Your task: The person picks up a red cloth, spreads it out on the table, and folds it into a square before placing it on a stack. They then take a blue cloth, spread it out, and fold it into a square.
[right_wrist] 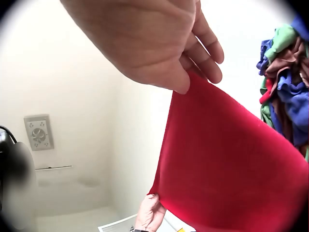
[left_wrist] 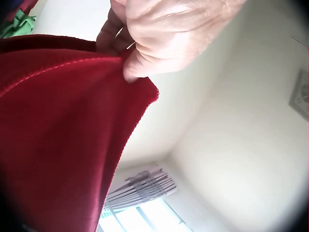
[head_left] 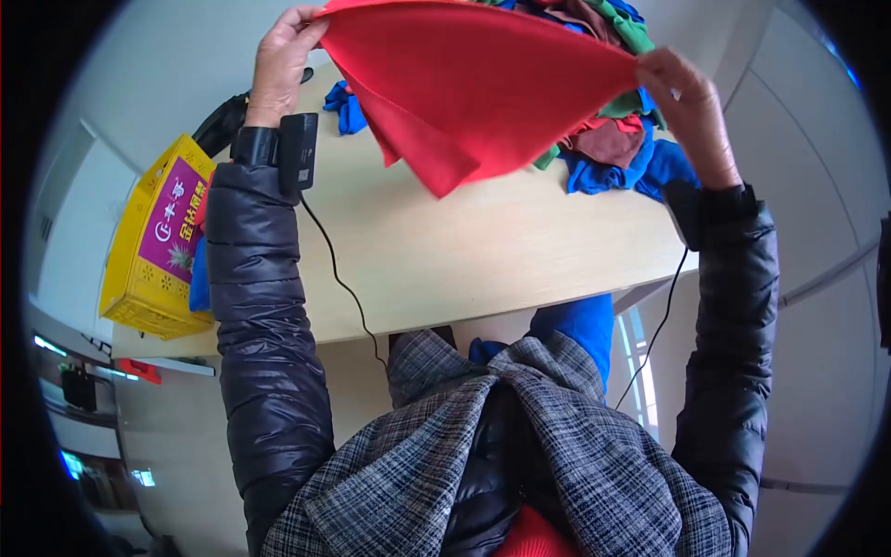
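A red cloth (head_left: 483,84) with a stitched hem is stretched between both hands, held up over the table, its lower part hanging in a fold. My left hand (head_left: 283,65) pinches one corner; the left wrist view shows thumb and fingers (left_wrist: 131,68) gripping just in from the corner tip. At the opposite end, my right hand (head_left: 689,111) pinches another corner between thumb and fingers (right_wrist: 181,79). Behind the cloth, near the right hand, lies a heap of blue, green, brown and red cloths (head_left: 617,153), partly hidden by the red one.
The pale wooden table (head_left: 445,251) spreads below the hands. A small blue cloth (head_left: 345,110) lies on it at the far left. By the left forearm stands a yellow crate (head_left: 148,269) with a purple label. Thin black cables (head_left: 334,269) run down from both wrist cameras.
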Action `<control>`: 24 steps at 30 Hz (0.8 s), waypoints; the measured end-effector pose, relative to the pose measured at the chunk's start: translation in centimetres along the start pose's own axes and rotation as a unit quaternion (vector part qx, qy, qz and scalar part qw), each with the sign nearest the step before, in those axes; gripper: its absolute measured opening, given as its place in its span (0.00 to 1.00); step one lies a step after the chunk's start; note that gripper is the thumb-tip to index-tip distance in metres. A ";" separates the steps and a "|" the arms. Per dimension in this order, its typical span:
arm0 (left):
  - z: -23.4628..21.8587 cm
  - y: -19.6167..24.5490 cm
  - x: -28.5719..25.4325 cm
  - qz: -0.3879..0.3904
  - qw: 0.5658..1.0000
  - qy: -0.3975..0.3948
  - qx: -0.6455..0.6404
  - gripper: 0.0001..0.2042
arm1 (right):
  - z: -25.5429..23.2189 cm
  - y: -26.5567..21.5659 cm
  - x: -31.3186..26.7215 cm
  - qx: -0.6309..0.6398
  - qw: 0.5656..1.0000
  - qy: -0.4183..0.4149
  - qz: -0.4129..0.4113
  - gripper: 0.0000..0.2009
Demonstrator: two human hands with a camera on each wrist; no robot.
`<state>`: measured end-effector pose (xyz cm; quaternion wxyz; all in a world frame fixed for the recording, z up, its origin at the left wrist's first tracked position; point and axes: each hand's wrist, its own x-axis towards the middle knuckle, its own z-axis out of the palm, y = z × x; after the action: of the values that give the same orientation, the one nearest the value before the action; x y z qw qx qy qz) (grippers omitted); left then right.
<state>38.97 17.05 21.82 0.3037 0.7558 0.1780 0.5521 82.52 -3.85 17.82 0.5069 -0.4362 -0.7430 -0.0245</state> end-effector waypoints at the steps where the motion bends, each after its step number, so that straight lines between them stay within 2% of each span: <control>1: -0.7 0.4 -0.4 0.022 1.000 0.012 -0.005 0.08 | -0.1 -0.9 1.2 -0.040 0.999 0.013 -0.033 0.06; 2: -1.2 0.7 -1.1 0.022 1.000 0.015 -0.003 0.08 | 0.1 -1.4 1.8 -0.080 0.994 0.028 -0.064 0.06; 5: -1.4 1.9 -6.9 -0.052 0.996 0.070 0.013 0.06 | 2.5 -4.0 -0.5 -0.109 0.989 0.039 -0.088 0.05; 6: -1.6 1.3 -9.1 -0.048 0.997 0.051 0.043 0.06 | 3.2 -4.7 -1.8 -0.124 0.986 0.045 -0.100 0.05; 7: -1.7 0.2 -11.6 -0.045 0.996 0.032 0.072 0.06 | 4.0 -5.1 -3.5 -0.135 0.989 0.014 -0.062 0.05; 8: -1.6 -0.8 -14.5 -0.077 0.996 0.020 0.045 0.07 | 5.0 -5.2 -5.4 -0.146 0.989 -0.019 -0.026 0.06; 11: 0.8 -3.2 -23.7 -0.159 0.987 0.015 0.004 0.09 | 7.5 -3.3 -11.4 -0.124 0.989 -0.068 -0.033 0.07; 13: 3.0 -4.3 -28.6 -0.200 0.979 -0.002 -0.038 0.10 | 8.4 -1.7 -15.1 -0.163 0.967 -0.190 0.047 0.06; 14: 4.2 -4.4 -30.6 -0.213 0.976 0.004 -0.041 0.10 | 8.4 -0.6 -16.7 -0.158 0.965 -0.203 0.051 0.06; 17: 8.3 -3.1 -34.0 -0.200 0.979 -0.028 0.018 0.12 | 8.1 2.5 -20.0 -0.246 0.886 -0.377 0.111 0.06; 18: 9.3 -2.0 -34.3 -0.187 0.981 -0.030 0.043 0.12 | 8.6 1.7 -19.6 -0.244 0.883 -0.385 0.115 0.06; 20: 10.6 -0.3 -34.3 -0.151 0.984 -0.035 0.093 0.13 | 10.5 -1.8 -16.4 -0.141 0.928 -0.313 0.145 0.07; 22: 11.0 0.5 -34.6 -0.135 0.983 -0.034 0.116 0.13 | 13.7 -4.8 -14.5 -0.030 0.944 -0.289 0.158 0.10; 24: 11.3 1.1 -34.6 -0.093 0.981 -0.025 0.170 0.13 | 18.7 -5.2 -14.9 0.097 0.939 -0.286 0.162 0.13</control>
<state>38.19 -7.66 -4.93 0.2250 0.7900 0.3316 0.4640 66.88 -7.39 -0.71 0.3097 -0.4881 -0.7747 0.2562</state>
